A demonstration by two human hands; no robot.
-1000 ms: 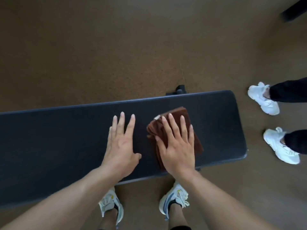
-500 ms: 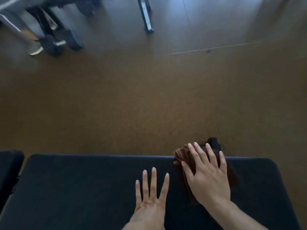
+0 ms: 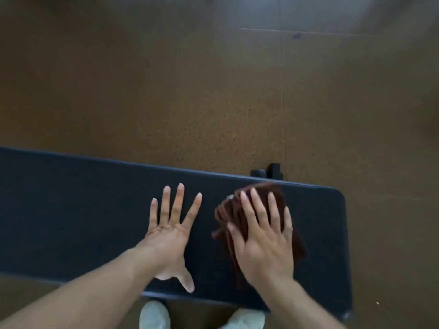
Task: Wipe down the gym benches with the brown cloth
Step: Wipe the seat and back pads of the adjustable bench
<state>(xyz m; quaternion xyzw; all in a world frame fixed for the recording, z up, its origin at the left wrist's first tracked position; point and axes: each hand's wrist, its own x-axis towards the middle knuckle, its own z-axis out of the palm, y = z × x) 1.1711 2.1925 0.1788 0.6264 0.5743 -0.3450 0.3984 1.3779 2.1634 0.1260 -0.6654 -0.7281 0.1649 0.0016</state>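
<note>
Floor [image 3: 213, 91]: brown, speckled, with seams; it fills the upper view.

Worktop [image 3: 71, 210]: 1 dark padded gym bench running left to right, its right end rounded. A black frame part [image 3: 268, 172] shows just behind its far edge.

Left hand [image 3: 169, 236]: flat on the pad, fingers spread and straight, grip released, holding nothing (apparently a brace).

Right hand [image 3: 261, 238]: straight fingers pressing flat on the brown cloth [image 3: 240, 207], no clench visible.

The cloth lies bunched on the pad near the right end, touching its far edge.

2 pale shoes [image 3: 154, 315] stand below the near edge.

Judgement: wiping is in progress at the right end. The next move calls for steady downward pressure while sweeping the cloth across the uncovered pad.
</note>
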